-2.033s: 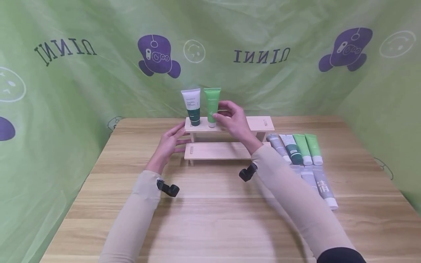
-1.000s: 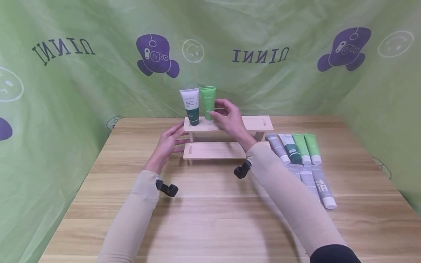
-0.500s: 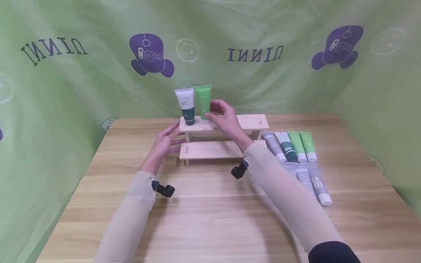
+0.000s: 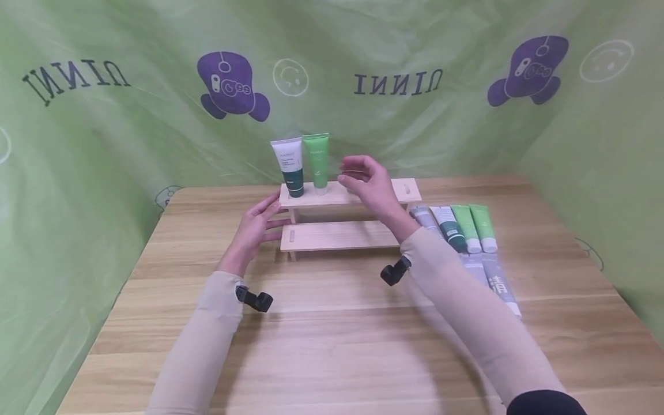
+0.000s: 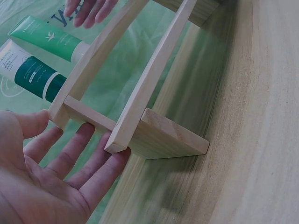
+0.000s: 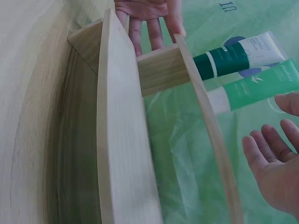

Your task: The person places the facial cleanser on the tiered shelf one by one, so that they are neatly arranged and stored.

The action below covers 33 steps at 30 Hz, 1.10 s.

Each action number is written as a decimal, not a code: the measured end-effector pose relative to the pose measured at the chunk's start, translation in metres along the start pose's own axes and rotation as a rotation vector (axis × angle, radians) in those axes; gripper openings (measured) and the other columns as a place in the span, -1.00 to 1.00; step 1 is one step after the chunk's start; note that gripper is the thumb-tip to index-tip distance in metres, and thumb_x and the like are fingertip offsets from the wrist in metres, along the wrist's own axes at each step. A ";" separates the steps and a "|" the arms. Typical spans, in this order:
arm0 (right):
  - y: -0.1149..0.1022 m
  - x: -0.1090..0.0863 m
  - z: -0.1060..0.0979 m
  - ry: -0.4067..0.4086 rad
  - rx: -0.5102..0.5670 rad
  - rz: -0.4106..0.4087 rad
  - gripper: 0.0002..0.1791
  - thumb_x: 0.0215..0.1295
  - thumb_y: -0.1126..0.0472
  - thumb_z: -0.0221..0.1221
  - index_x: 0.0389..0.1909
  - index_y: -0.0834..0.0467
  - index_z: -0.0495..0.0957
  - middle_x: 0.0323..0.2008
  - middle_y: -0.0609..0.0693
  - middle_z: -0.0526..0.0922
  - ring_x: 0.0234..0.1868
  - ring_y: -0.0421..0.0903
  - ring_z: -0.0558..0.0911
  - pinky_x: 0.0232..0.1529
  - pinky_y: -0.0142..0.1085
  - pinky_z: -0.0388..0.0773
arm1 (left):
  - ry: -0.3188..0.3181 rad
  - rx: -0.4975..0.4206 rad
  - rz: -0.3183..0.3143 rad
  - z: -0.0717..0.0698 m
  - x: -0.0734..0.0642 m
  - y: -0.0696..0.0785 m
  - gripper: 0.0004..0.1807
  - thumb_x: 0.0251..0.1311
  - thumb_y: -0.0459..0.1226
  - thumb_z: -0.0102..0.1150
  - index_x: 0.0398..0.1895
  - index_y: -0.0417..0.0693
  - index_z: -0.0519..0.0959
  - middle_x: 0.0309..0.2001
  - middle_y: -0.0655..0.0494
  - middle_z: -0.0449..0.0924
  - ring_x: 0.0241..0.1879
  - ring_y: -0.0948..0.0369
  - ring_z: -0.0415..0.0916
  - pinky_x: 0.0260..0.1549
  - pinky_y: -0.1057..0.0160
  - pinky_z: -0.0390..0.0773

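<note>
A two-tier wooden display rack (image 4: 337, 235) stands on the table. On its upper shelf, toward the left end, a white-and-dark-green squeeze tube (image 4: 289, 164) stands on its cap. Close to its right, a bright green squeeze tube (image 4: 318, 161) stands upright too. My left hand (image 4: 254, 227) rests against the rack's left end; the left wrist view shows extended fingertips (image 5: 84, 133) touching the wood and the thumb at the upper board's corner. My right hand (image 4: 373, 187) hovers over the upper shelf, apart from the green tube, its fingers loosely bent around nothing.
Right of the rack lie several more tubes: a white-and-green one (image 4: 449, 227), green ones (image 4: 481, 225) and grey ones (image 4: 498, 282), some partly hidden by my right forearm. A green printed curtain (image 4: 332, 34) encloses the wooden table (image 4: 332, 357) at back and sides.
My right hand slid the green tube left beside the white-and-green tube, then let go and drew away to the right. My left hand stayed at the rack's end. The view shifted slightly.
</note>
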State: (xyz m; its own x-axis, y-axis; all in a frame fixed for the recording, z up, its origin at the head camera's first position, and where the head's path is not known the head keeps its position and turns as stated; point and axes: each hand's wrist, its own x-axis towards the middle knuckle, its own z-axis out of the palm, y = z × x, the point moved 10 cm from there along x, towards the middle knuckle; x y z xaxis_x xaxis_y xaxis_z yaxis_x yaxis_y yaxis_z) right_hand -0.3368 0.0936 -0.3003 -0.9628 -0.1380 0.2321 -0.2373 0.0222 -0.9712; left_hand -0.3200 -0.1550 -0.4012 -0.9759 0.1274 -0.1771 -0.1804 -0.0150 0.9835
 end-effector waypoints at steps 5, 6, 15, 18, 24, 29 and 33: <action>-0.001 -0.010 -0.016 -0.001 -0.015 0.019 -0.51 0.29 0.39 0.31 0.23 0.32 0.47 0.12 0.20 0.61 0.12 0.01 0.62 0.12 -0.26 0.59 | -0.002 0.002 -0.003 0.000 0.000 -0.001 -0.44 0.55 -0.06 -0.05 0.55 0.25 0.22 0.35 -0.20 0.40 0.25 -0.17 0.46 0.16 -0.19 0.50; -0.001 -0.012 -0.020 -0.002 -0.015 0.019 -0.51 0.29 0.39 0.31 0.23 0.33 0.47 0.12 0.20 0.61 0.11 0.00 0.62 0.12 -0.26 0.59 | -0.001 0.003 -0.004 0.000 0.000 -0.001 -0.44 0.54 -0.06 -0.05 0.55 0.25 0.23 0.34 -0.19 0.41 0.24 -0.17 0.47 0.16 -0.18 0.51; 0.010 -0.035 -0.051 -0.024 0.116 0.086 -0.53 0.33 0.41 0.27 0.24 0.33 0.44 0.17 0.30 0.54 0.18 0.20 0.57 0.12 -0.20 0.61 | -0.005 0.019 -0.010 0.000 0.000 -0.001 -0.44 0.55 -0.06 -0.07 0.56 0.25 0.20 0.38 -0.20 0.37 0.24 -0.15 0.47 0.12 -0.12 0.56; 0.014 -0.045 -0.063 -0.025 0.132 0.112 -0.51 0.34 0.40 0.26 0.26 0.34 0.42 0.22 0.37 0.48 0.19 0.23 0.55 0.14 -0.19 0.59 | -0.006 0.023 -0.014 0.000 0.000 -0.002 -0.44 0.56 -0.06 -0.08 0.56 0.26 0.20 0.38 -0.20 0.36 0.25 -0.15 0.47 0.10 -0.09 0.58; 0.023 -0.064 -0.094 0.003 0.111 0.132 -0.45 0.35 0.39 0.25 0.31 0.43 0.34 0.17 0.34 0.53 0.06 0.03 0.67 0.14 -0.17 0.59 | -0.007 0.020 -0.012 0.000 -0.001 -0.002 -0.44 0.55 -0.05 -0.07 0.56 0.27 0.20 0.37 -0.19 0.37 0.26 -0.16 0.46 0.11 -0.11 0.57; 0.032 -0.078 -0.123 0.039 0.144 0.151 -0.51 0.35 0.42 0.25 0.26 0.40 0.39 0.08 0.25 0.60 -0.01 -0.06 0.70 0.08 -0.18 0.62 | -0.008 0.022 -0.010 0.001 -0.002 -0.001 -0.44 0.55 -0.06 -0.08 0.56 0.27 0.20 0.37 -0.20 0.38 0.25 -0.15 0.47 0.11 -0.10 0.57; 0.036 -0.088 -0.145 0.052 0.182 0.156 -0.64 0.36 0.43 0.24 0.15 0.28 0.48 -0.04 0.11 0.68 -0.05 -0.06 0.71 0.04 -0.18 0.64 | -0.011 0.017 -0.009 0.001 -0.002 0.000 -0.44 0.55 -0.05 -0.07 0.56 0.27 0.20 0.37 -0.19 0.38 0.25 -0.15 0.46 0.11 -0.11 0.57</action>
State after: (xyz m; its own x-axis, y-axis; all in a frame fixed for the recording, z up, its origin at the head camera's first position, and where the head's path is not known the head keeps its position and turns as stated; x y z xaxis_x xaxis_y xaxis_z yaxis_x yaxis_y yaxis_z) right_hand -0.2792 0.2500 -0.3480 -0.9925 -0.0955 0.0769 -0.0630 -0.1405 -0.9881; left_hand -0.3183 -0.1537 -0.4011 -0.9729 0.1387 -0.1852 -0.1866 0.0035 0.9824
